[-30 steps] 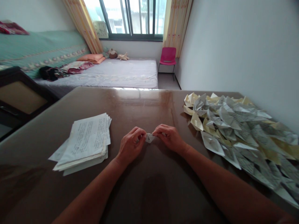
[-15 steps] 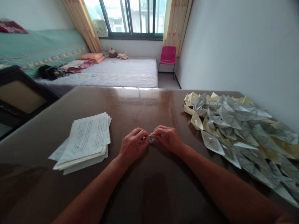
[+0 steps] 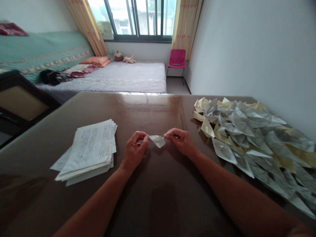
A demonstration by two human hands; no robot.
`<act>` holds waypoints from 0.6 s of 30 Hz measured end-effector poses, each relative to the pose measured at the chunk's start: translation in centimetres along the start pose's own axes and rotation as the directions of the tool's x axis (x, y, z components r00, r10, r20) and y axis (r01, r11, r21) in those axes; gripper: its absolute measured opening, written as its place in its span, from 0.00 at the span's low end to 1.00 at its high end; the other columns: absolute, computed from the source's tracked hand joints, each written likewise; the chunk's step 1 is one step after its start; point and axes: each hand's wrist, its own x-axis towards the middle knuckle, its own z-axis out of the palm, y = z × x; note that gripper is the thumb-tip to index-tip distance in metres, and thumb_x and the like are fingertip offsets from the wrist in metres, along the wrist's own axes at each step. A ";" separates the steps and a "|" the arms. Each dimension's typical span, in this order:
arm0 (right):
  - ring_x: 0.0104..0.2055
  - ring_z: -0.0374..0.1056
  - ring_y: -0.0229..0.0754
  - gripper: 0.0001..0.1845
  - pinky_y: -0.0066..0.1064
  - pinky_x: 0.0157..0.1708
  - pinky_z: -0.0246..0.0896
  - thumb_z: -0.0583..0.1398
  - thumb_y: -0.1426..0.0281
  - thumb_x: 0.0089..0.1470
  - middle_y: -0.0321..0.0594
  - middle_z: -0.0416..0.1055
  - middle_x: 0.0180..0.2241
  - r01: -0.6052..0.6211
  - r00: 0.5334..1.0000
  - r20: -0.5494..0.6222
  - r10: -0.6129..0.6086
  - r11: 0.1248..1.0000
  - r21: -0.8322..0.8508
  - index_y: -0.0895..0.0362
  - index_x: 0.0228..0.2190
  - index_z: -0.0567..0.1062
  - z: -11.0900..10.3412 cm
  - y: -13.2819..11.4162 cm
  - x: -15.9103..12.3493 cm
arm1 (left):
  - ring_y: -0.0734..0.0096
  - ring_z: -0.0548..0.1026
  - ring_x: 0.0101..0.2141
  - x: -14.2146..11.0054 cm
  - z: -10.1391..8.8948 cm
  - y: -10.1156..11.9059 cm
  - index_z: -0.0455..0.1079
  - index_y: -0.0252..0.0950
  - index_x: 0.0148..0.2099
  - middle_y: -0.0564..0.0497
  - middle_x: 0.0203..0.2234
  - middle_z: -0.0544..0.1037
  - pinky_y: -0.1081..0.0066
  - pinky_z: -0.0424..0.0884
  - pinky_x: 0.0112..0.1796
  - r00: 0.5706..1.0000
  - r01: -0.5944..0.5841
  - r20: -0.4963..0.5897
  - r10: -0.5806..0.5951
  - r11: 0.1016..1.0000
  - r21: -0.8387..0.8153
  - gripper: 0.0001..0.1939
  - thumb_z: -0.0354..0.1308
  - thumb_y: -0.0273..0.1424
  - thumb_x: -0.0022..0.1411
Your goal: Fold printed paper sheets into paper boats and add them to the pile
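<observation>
Evidently both bare hands are busy with one small piece: a whitish, printed-paper fold shaped like a little boat (image 3: 158,141), its point facing down towards six o'clock. Taking that paper boat as the middle of the clock, the left hand (image 3: 133,149) sits at nine, with thumb and forefinger pinched together on the boat's near corner and the other fingers curled in. The right hand (image 3: 182,143) sits at three, its thumb and fingertips closed likewise on the opposite corner, so the boat stretches between the two. Whether its lower point touches the glossy brown worktop (image 3: 153,112) I cannot tell.

Further out at nine o'clock, apart from the left hand, lies a loose stack of white printed paper sheets (image 3: 90,148), edges uneven, with sheets jutting out towards seven and eight. Around three o'clock, beyond the right hand, spreads a large heap of folded grey-white and cream paper boats (image 3: 243,123), overlapping and tipped at various angles, reaching down towards four. Past the worktop's far edge, a bed with a pale lilac sheet (image 3: 130,77) stands at eleven, and a bright pink chair with thin legs (image 3: 177,58) between twelve and one.
</observation>
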 end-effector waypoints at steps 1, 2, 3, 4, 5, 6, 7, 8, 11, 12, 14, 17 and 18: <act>0.24 0.63 0.35 0.13 0.27 0.25 0.58 0.62 0.60 0.52 0.34 0.70 0.22 -0.020 1.000 -0.017 0.020 1.000 0.011 0.57 0.26 0.75 -0.1 0.0 0.1 | 0.76 0.71 0.28 0.1 0.0 -0.3 0.67 0.36 0.34 0.55 0.25 0.71 0.78 0.66 0.26 1.000 0.012 -0.004 -0.012 1.000 -0.023 0.07 0.54 0.35 0.60; 0.23 0.63 0.35 0.13 0.26 0.25 0.58 0.62 0.60 0.52 0.33 0.69 0.21 -0.032 0.999 -0.029 0.033 0.999 0.025 0.57 0.26 0.75 -0.1 0.0 0.1 | 0.75 0.71 0.28 0.2 -0.1 -0.5 0.66 0.36 0.35 0.55 0.25 0.71 0.78 0.67 0.26 1.000 0.020 -0.005 -0.020 0.999 -0.041 0.07 0.54 0.35 0.60; 0.23 0.63 0.35 0.12 0.26 0.25 0.59 0.61 0.60 0.53 0.33 0.68 0.21 -0.037 0.999 -0.037 0.038 0.998 0.043 0.57 0.27 0.74 -0.2 0.1 0.2 | 0.75 0.71 0.28 0.2 -0.1 -0.8 0.66 0.36 0.35 0.55 0.25 0.71 0.78 0.67 0.26 1.000 0.026 0.003 -0.026 0.998 -0.056 0.08 0.54 0.36 0.61; 0.24 0.64 0.35 0.12 0.27 0.26 0.60 0.60 0.60 0.54 0.33 0.69 0.21 -0.034 0.999 -0.040 0.036 0.998 0.060 0.57 0.29 0.74 -0.2 0.2 0.2 | 0.75 0.71 0.29 0.3 -0.1 -0.9 0.65 0.36 0.35 0.55 0.26 0.71 0.78 0.68 0.26 0.999 0.029 0.018 -0.028 0.997 -0.071 0.08 0.54 0.36 0.61; 0.25 0.65 0.35 0.12 0.27 0.28 0.61 0.59 0.61 0.56 0.34 0.70 0.22 -0.024 0.999 -0.040 0.027 0.997 0.067 0.57 0.30 0.73 -0.3 0.2 0.2 | 0.75 0.72 0.30 0.3 -0.1 -1.0 0.64 0.37 0.36 0.54 0.28 0.71 0.78 0.69 0.27 0.999 0.028 0.039 -0.024 0.996 -0.089 0.07 0.54 0.36 0.61; 0.26 0.66 0.36 0.11 0.27 0.29 0.62 0.58 0.61 0.57 0.34 0.71 0.23 -0.012 0.999 -0.033 0.014 0.998 0.057 0.56 0.31 0.73 -0.3 0.3 0.2 | 0.74 0.73 0.32 0.3 -0.1 -1.0 0.64 0.37 0.37 0.53 0.32 0.72 0.77 0.70 0.28 0.998 0.019 0.065 -0.012 0.994 -0.112 0.07 0.54 0.35 0.61; 0.27 0.67 0.36 0.11 0.27 0.30 0.62 0.57 0.61 0.57 0.34 0.72 0.24 -0.001 1.000 -0.025 0.002 1.000 0.031 0.56 0.32 0.73 -0.3 0.4 0.1 | 0.73 0.74 0.35 0.3 0.0 -0.9 0.63 0.38 0.40 0.51 0.37 0.72 0.76 0.72 0.30 0.995 -0.001 0.097 0.014 0.991 -0.132 0.07 0.54 0.34 0.61; 0.28 0.68 0.36 0.11 0.27 0.31 0.63 0.57 0.62 0.58 0.35 0.72 0.25 0.008 1.000 -0.017 -0.008 1.000 -0.009 0.56 0.33 0.73 -0.2 0.5 0.1 | 0.72 0.74 0.40 0.2 0.0 -0.9 0.62 0.39 0.43 0.49 0.44 0.71 0.74 0.74 0.33 0.989 -0.033 0.135 0.053 0.989 -0.143 0.10 0.55 0.33 0.60; 0.29 0.69 0.37 0.11 0.27 0.31 0.63 0.56 0.62 0.59 0.35 0.74 0.27 0.037 0.999 0.005 -0.036 0.991 -0.129 0.55 0.33 0.74 -0.2 0.6 -0.2 | 0.66 0.69 0.52 -0.1 0.1 -0.8 0.58 0.42 0.53 0.44 0.57 0.61 0.65 0.74 0.45 0.946 -0.169 0.259 0.196 0.978 -0.122 0.22 0.58 0.27 0.57; 0.29 0.70 0.37 0.10 0.27 0.31 0.63 0.56 0.62 0.59 0.36 0.75 0.28 0.048 0.999 0.017 -0.045 0.987 -0.156 0.55 0.34 0.74 -0.2 0.6 -0.3 | 0.64 0.67 0.54 -0.2 0.1 -0.8 0.58 0.43 0.54 0.44 0.59 0.60 0.62 0.73 0.48 0.928 -0.213 0.291 0.234 0.972 -0.102 0.24 0.58 0.25 0.56; 0.30 0.70 0.37 0.10 0.27 0.31 0.63 0.56 0.63 0.59 0.36 0.76 0.29 0.067 0.997 0.045 -0.059 0.979 -0.194 0.54 0.34 0.74 -0.1 0.6 -0.4 | 0.62 0.66 0.55 -0.3 0.0 -0.9 0.61 0.42 0.53 0.44 0.58 0.61 0.61 0.73 0.49 0.905 -0.272 0.325 0.275 0.961 -0.057 0.22 0.57 0.24 0.57; 0.30 0.70 0.37 0.09 0.27 0.32 0.63 0.56 0.64 0.59 0.36 0.76 0.31 0.079 0.995 0.069 -0.068 0.981 -0.179 0.54 0.34 0.74 0.0 0.4 -0.5 | 0.62 0.70 0.52 -0.2 -0.2 -1.1 0.68 0.39 0.46 0.44 0.56 0.64 0.63 0.75 0.46 0.898 -0.295 0.346 0.274 0.956 0.008 0.12 0.57 0.25 0.58; 0.30 0.70 0.37 0.09 0.28 0.32 0.63 0.56 0.65 0.59 0.36 0.77 0.31 0.079 0.995 0.071 -0.069 0.985 -0.154 0.54 0.34 0.74 0.0 0.4 -0.5 | 0.63 0.71 0.51 -0.1 -0.3 -1.2 0.70 0.38 0.43 0.44 0.55 0.65 0.64 0.75 0.45 0.898 -0.290 0.353 0.264 0.957 0.023 0.09 0.58 0.27 0.58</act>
